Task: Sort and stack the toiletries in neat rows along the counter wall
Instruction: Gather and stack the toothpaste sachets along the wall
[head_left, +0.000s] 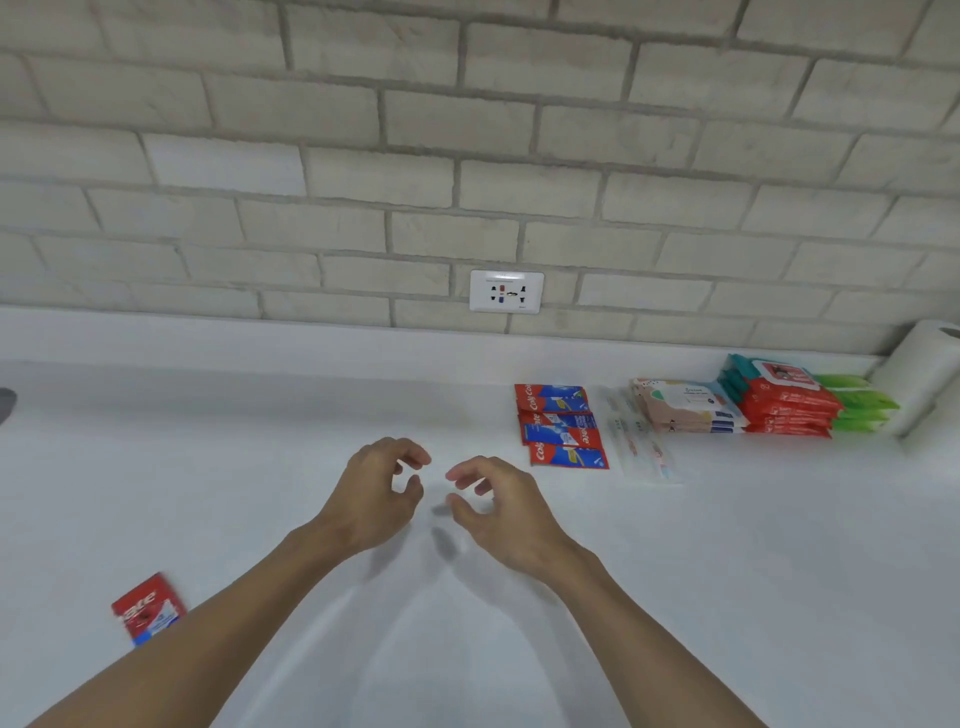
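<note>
White worktop (727, 571): sorted goods at right, set against the brick wall (363, 156).

Mid-worktop: left hand (374, 493) and right hand (501, 506), hovering close together, not touching. Grip of each: fingers loosely curled, about half open, holding nothing.

Far right: paper roll (930, 374), cut off by the frame edge.

Beside it: red wipes packs (787, 408) stacked; green packs (860, 405) partly hidden behind them; pastel packs (685, 408) just beside.

Left end of the group: toothpaste boxes (561, 426) in an overlapping row. Between boxes and wipes: clear sachets (641, 441), contents hard to make out.

Lower left, well apart from the row: stray toothpaste box (148, 608), blurred, just beside the left forearm.

Step in hand, as judged: between placements, one box unsorted. Next move: reach down-left, grasp the stray box, carry across, align with the row.

At left edge: dark object (5, 402), cut off, not identifiable.
</note>
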